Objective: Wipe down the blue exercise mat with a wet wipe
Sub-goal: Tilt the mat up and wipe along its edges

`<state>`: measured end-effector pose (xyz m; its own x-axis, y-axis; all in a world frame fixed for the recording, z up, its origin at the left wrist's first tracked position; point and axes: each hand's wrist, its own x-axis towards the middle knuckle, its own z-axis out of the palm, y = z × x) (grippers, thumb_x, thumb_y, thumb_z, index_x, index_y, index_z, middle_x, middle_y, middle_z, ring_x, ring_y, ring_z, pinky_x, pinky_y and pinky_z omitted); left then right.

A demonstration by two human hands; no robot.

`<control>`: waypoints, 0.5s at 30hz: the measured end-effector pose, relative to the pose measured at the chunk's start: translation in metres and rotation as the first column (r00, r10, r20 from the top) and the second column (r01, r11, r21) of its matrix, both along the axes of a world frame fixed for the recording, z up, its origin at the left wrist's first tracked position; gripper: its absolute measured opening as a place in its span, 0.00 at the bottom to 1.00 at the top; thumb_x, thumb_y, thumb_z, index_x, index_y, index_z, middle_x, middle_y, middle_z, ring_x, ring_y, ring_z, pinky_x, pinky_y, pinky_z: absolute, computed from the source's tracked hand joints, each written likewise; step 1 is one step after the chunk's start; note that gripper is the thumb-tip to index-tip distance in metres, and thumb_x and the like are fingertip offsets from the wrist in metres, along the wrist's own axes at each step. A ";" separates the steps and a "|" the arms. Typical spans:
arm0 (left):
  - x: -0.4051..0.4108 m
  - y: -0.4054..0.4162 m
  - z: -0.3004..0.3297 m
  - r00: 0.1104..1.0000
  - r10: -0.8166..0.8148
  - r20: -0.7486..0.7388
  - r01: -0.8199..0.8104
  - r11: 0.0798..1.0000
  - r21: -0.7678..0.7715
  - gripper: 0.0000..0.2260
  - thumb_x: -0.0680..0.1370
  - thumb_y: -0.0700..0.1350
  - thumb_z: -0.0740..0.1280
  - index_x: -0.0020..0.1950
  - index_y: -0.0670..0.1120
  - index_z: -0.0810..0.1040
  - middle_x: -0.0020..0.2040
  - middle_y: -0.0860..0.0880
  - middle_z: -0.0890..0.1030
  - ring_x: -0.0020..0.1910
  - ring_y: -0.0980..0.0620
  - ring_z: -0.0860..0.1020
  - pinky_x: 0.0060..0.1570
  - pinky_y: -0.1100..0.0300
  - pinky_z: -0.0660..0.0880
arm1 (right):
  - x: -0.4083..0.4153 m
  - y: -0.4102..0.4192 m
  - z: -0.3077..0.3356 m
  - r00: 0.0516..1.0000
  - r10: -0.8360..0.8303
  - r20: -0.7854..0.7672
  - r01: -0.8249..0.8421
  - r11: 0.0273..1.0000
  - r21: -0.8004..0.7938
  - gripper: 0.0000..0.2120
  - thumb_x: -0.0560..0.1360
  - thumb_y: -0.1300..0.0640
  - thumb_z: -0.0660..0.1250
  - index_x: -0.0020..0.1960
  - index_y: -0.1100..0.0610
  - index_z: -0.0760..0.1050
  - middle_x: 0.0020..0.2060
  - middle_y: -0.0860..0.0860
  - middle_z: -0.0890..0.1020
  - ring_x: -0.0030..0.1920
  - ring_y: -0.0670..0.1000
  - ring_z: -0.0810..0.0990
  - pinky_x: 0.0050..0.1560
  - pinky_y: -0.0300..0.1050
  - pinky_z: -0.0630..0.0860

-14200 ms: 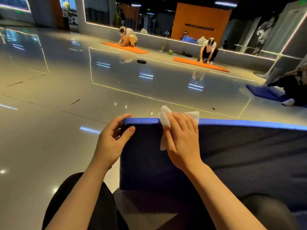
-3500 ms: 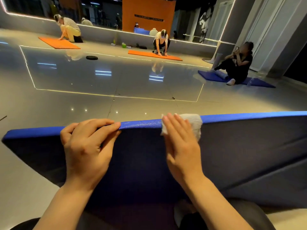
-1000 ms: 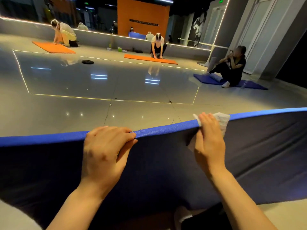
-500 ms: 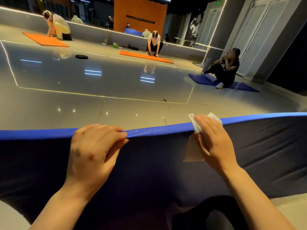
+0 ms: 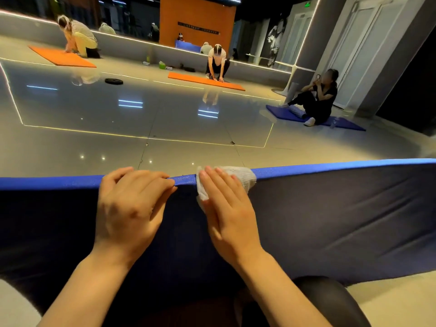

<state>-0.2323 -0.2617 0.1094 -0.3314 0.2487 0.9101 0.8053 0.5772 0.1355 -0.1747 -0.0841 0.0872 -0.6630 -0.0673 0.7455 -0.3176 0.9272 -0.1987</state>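
The blue exercise mat [image 5: 330,220] stands on edge across my lap, its dark face toward me and its bright blue top edge running from left to right. My left hand [image 5: 129,206] grips that top edge, fingers curled over it. My right hand [image 5: 226,208] lies close beside it to the right, fingers straight, and presses the white wet wipe [image 5: 243,179] folded over the mat's top edge. Part of the wipe shows past my fingertips and under my index finger; the rest is hidden under the palm.
Glossy grey floor [image 5: 165,119] stretches ahead. A person sits on a blue mat [image 5: 285,113] at right. Two others kneel at orange mats [image 5: 203,81], [image 5: 59,57] farther back. A black weight plate [image 5: 114,81] lies on the floor. My knee [image 5: 330,300] shows at bottom right.
My right hand has slid the wipe left along the top edge, ending close beside my left hand. My left hand keeps its grip on the edge.
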 end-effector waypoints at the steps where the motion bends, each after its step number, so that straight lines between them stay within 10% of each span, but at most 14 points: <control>1: -0.002 0.000 0.000 1.000 0.006 -0.005 -0.006 1.000 0.006 0.04 0.75 0.41 0.69 0.43 0.42 0.83 0.44 0.47 0.84 0.47 0.51 0.77 0.55 0.48 0.68 | -0.002 0.005 0.002 1.000 0.007 -0.003 -0.007 0.999 0.041 0.20 0.84 0.54 0.53 0.74 0.58 0.67 0.73 0.52 0.69 0.75 0.50 0.64 0.76 0.47 0.58; 8: -0.010 0.001 0.004 1.000 0.004 -0.005 -0.004 0.997 0.073 0.04 0.74 0.40 0.70 0.41 0.43 0.83 0.42 0.48 0.84 0.46 0.52 0.76 0.55 0.52 0.67 | 0.004 0.110 0.012 0.968 -0.249 -0.041 0.252 0.959 0.128 0.23 0.78 0.67 0.60 0.73 0.60 0.69 0.69 0.53 0.73 0.70 0.52 0.69 0.71 0.50 0.63; 15: -0.010 -0.008 0.006 0.997 0.020 -0.069 -0.019 1.000 0.005 0.05 0.75 0.41 0.69 0.41 0.43 0.83 0.41 0.49 0.84 0.44 0.51 0.76 0.51 0.52 0.70 | 0.002 0.148 0.032 0.961 -0.275 -0.015 0.275 0.961 0.022 0.17 0.80 0.53 0.57 0.59 0.60 0.79 0.53 0.55 0.79 0.55 0.55 0.73 0.63 0.48 0.67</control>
